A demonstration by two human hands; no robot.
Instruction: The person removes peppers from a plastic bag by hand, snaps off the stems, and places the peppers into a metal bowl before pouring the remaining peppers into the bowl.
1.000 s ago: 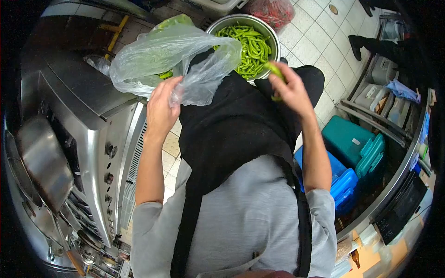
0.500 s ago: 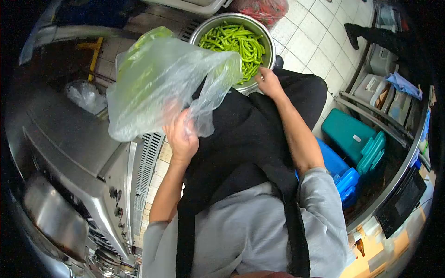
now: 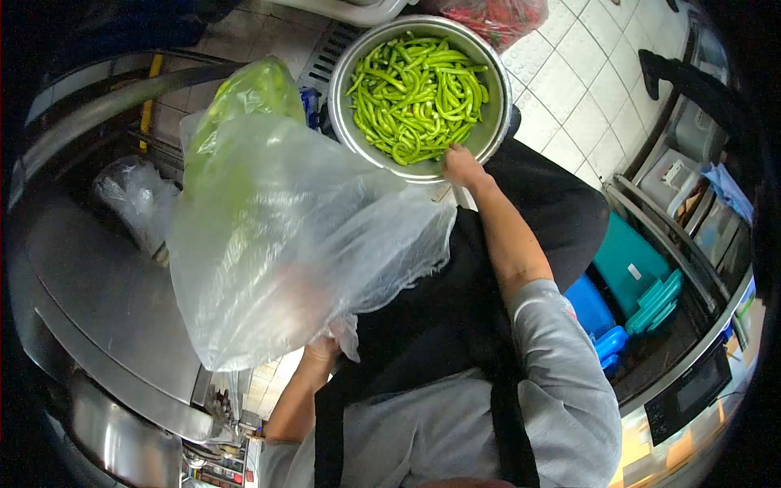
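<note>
Green chili peppers fill a round metal basin (image 3: 498,134), which stands on the floor in front of my knees. At its near rim is my right hand (image 3: 464,167), its fingers closed over the edge beside the green chili peppers (image 3: 419,93). On the left, a large clear plastic bag (image 3: 268,211) spreads wide, with more green peppers (image 3: 264,85) showing through its far end. My left hand (image 3: 324,346) is closed on the bag's near edge. The plastic partly covers its fingers.
A bag of red peppers (image 3: 504,20) lies beyond the basin. At left is a steel appliance (image 3: 114,285) with a crumpled plastic bag (image 3: 134,199) near it. Teal (image 3: 630,260) and blue (image 3: 590,305) plastic containers are at right. Another person's dark leg (image 3: 691,85) shows at upper right.
My left hand has drawn back toward my body, stretching the plastic bag out wider. The basin appears higher and fuller in view, with my right hand still at its rim.
</note>
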